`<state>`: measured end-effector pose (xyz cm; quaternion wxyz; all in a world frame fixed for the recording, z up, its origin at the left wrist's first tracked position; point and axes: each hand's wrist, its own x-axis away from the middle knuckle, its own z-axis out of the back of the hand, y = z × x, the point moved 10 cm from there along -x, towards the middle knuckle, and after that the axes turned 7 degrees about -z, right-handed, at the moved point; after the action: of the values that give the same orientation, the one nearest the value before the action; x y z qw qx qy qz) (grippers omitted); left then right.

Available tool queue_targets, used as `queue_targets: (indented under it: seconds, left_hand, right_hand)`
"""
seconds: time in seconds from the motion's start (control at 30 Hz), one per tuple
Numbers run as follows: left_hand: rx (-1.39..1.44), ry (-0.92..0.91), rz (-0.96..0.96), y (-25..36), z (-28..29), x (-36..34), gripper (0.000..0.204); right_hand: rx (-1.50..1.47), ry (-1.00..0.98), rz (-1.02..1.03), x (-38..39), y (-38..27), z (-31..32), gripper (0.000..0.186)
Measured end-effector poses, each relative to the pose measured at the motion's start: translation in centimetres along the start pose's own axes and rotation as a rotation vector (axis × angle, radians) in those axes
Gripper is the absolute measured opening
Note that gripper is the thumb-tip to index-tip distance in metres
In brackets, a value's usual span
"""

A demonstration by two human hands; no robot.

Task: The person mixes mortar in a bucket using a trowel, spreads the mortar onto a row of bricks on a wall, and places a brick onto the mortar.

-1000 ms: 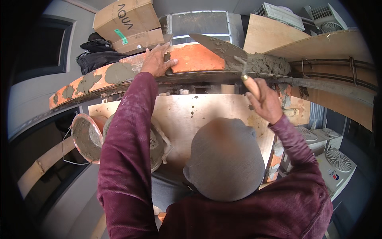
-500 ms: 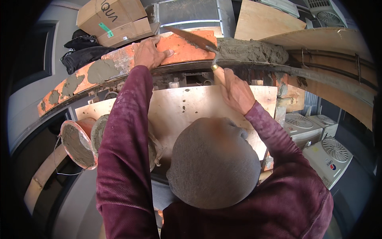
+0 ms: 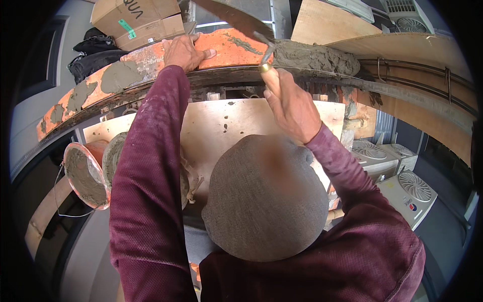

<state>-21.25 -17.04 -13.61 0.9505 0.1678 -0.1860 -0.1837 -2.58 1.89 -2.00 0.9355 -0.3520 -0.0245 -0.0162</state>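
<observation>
An orange brick (image 3: 229, 50) lies at the end of a row of bricks along a narrow ledge. My left hand (image 3: 184, 53) grips it, thumb on its face and fingertips over its far edge. My right hand (image 3: 296, 108) is wrapped around the wooden handle of a trowel (image 3: 239, 21), whose pointed blade is raised above the brick and slants to the upper left. A smear of grey mortar sits on the brick's face. To its right, a thick bed of wet mortar (image 3: 317, 58) runs along the ledge.
A plywood board (image 3: 206, 118) spans below the ledge. Mortar-filled buckets, one an orange bucket (image 3: 97, 147), stand at the left. A cardboard box (image 3: 146, 30) and dark cloth (image 3: 93, 63) lie behind the bricks. Air-conditioner units (image 3: 410, 194) are at the right.
The trowel blade has lifted off the brick, up and away, uncovering a mortar smear there. My right hand has turned with the handle. My left hand keeps its hold on the brick.
</observation>
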Motion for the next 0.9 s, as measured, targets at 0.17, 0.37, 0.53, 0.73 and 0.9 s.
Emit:
queue_targets:
  seconds: [0.17,0.37,0.53,0.73,0.9]
  left_hand:
    - [-0.063,-0.039,0.008,0.0,0.3,-0.1,0.078]
    - [0.126,0.001,0.028,-1.4,0.8,0.0,0.061]
    - [0.114,-0.056,0.079,-1.9,0.0,0.1,0.055]
    - [-0.086,0.003,0.031,-0.9,1.0,0.1,0.053]
    - [-0.058,-0.075,0.053,-1.3,-0.1,-0.1,0.054]
  right_hand:
    - [0.116,-0.232,-0.262,-0.5,3.2,-3.0,0.033]
    - [0.003,-0.138,-0.087,-1.4,0.1,-0.6,0.037]
    - [-0.136,0.168,0.109,-1.2,-3.7,1.6,0.036]
    - [-0.052,-0.141,-0.194,-3.1,-0.6,-3.9,0.026]
    - [-0.215,0.061,0.001,-2.5,-3.0,-1.9,0.04]
